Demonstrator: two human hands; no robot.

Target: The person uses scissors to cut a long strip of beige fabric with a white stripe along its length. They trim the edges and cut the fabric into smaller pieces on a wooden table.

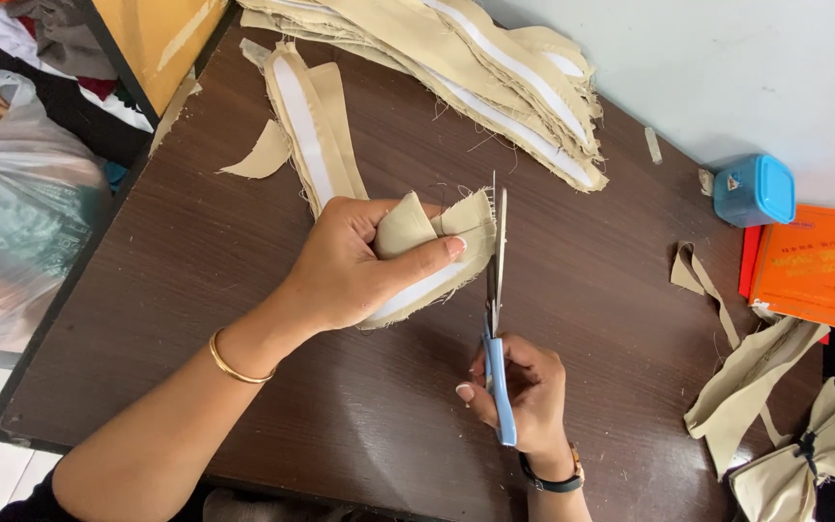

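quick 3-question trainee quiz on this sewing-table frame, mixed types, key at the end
1. True or false: the right hand holds blue-handled scissors with the blades pointing away from the person.
2. What does the left hand grip?
A. the orange booklet
B. a folded beige fabric piece with a white strip
C. the blue box
3. Fill in: the small blue box sits beside an ____ booklet at the table's right edge.

Key: 1 true; 2 B; 3 orange.

Fabric stack (pixel 495 72) at table (pixel 244 251) far edge, lidded box (pixel 753 189) and booklet (pixel 816 263) right, plastic bag (pixel 12 203) left beside table
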